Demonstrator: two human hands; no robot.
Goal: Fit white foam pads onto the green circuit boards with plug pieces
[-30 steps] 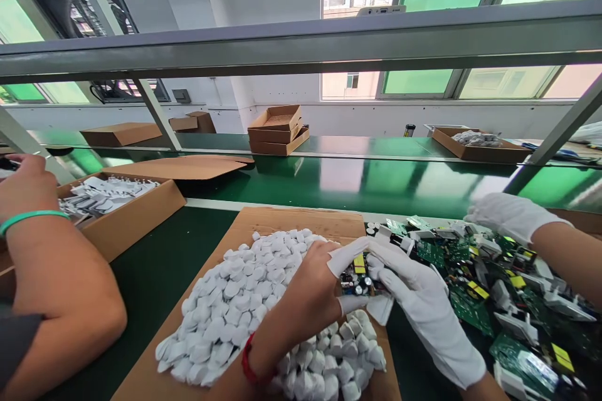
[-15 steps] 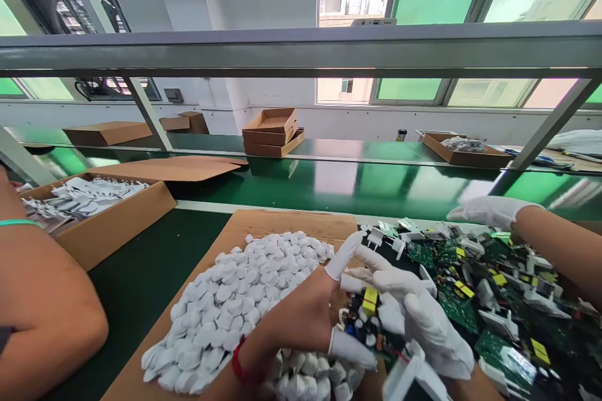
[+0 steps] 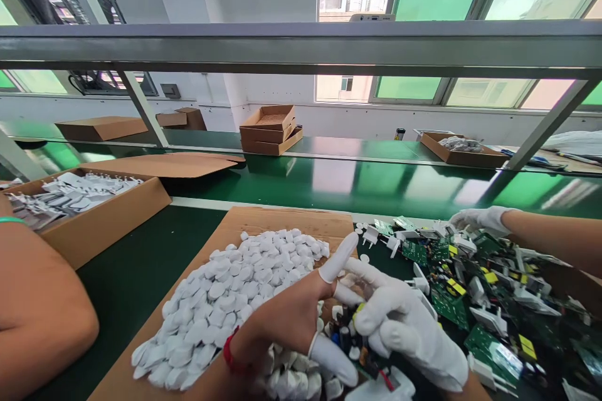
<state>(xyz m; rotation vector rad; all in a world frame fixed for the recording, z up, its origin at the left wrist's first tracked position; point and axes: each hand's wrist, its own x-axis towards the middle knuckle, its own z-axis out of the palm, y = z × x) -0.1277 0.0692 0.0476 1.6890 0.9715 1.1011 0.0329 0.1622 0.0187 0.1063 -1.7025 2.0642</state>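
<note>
White fingertip covers are on my left hand (image 3: 305, 310), which has a red cord at the wrist. It is closed round the left side of a circuit board (image 3: 350, 341) with blue and black parts. My right hand (image 3: 404, 326), in a white glove, grips the board's right side, fingers bent over a yellow part. A white plastic housing (image 3: 383, 386) hangs at the board's lower end. Left of my hands, a heap of white round pieces (image 3: 235, 294) lies on a cardboard sheet (image 3: 282, 216). More white pieces sit below my left wrist.
Circuit boards with white plugs (image 3: 451, 301) are piled at the right, where another person's gloved hand (image 3: 484, 220) reaches in. A person's arm (image 3: 42, 307) is at the left, beside a cardboard box (image 3: 117, 219) of white parts. Cardboard trays (image 3: 270, 131) stand behind.
The board and white housing have turned and shifted slightly left and down between my hands. My right fingers have curled further over the board. The other person's gloved hand has lowered slightly onto the pile.
</note>
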